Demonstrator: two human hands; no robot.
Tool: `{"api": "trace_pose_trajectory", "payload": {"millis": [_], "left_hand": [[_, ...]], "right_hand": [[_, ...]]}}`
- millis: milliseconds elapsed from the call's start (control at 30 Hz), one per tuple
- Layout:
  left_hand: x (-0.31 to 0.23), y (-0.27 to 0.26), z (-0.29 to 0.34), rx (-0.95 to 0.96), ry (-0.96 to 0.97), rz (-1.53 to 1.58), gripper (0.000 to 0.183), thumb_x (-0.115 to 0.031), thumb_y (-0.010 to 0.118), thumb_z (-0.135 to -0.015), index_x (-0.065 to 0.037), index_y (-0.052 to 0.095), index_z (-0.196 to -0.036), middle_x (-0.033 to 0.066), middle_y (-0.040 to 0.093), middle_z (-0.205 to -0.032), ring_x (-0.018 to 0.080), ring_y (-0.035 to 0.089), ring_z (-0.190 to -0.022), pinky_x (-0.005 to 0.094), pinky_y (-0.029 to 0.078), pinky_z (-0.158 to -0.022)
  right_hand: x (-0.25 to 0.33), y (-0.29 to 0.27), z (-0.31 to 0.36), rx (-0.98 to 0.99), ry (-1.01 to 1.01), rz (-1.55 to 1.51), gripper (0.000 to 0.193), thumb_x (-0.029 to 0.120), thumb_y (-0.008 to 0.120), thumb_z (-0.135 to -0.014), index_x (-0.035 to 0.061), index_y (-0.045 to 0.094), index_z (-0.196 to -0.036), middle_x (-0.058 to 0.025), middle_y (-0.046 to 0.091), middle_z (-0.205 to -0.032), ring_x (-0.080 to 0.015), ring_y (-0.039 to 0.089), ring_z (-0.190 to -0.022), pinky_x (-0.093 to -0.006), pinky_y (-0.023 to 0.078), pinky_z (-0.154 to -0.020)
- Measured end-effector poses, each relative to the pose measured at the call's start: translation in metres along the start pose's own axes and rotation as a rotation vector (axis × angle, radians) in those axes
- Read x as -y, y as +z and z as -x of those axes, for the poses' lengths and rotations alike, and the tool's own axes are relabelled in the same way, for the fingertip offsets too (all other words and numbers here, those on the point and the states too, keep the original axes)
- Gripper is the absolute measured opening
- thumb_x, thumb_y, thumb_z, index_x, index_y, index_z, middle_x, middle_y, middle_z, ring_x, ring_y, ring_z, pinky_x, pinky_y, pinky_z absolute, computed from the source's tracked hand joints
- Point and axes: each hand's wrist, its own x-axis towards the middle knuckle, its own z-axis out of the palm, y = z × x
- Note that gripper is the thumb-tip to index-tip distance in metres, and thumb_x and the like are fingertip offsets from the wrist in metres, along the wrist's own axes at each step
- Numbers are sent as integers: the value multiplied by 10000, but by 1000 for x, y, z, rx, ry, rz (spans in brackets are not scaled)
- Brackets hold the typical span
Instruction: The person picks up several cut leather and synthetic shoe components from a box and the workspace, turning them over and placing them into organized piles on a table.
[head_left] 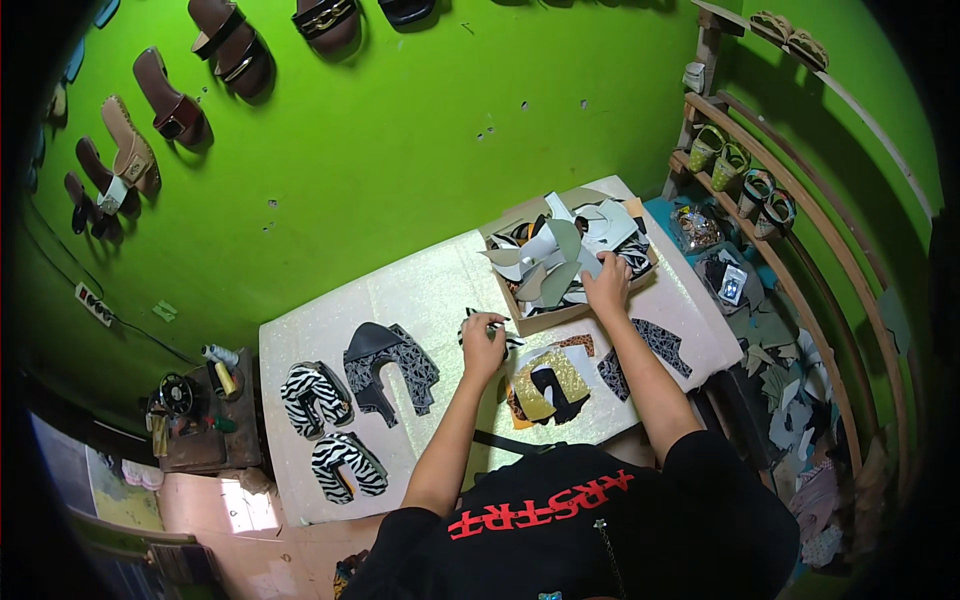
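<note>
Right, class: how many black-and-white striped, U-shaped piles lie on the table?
2: one striped pile by the table's left edge, another just nearer the person.

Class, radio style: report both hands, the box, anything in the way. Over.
Left hand on zebra-striped piece, grip unclear. Right hand at cut pieces heaped in cardboard box. Heap crowds box; no other obstruction evident.
</note>
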Motion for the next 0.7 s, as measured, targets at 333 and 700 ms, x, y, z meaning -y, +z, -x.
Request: {"api": "trace_pose_trajectory", "payload": {"millis": [333, 700], "left_hand": [[-37, 39, -69, -20, 97, -37, 324, -90, 624, -704, -69, 566, -1022, 121, 534, -1062, 329, 431, -1046, 409, 339, -932], [-37, 65, -76, 151, 65, -62, 210, -248, 640, -754, -151, 657, -939, 50, 566, -1135, 283, 436, -1096, 456, 315, -894]], "right_hand": [[9, -2, 9, -11, -167, -442, 297, 83, 675, -682, 27, 590, -961, -143, 615, -853, -312, 584, -757, -370, 473, -692], [6, -34, -25, -249, -222, -612, 118, 86, 671, -715, 19, 573, -722, -95, 584, -729, -257, 565, -726, -369, 436, -676]]}}
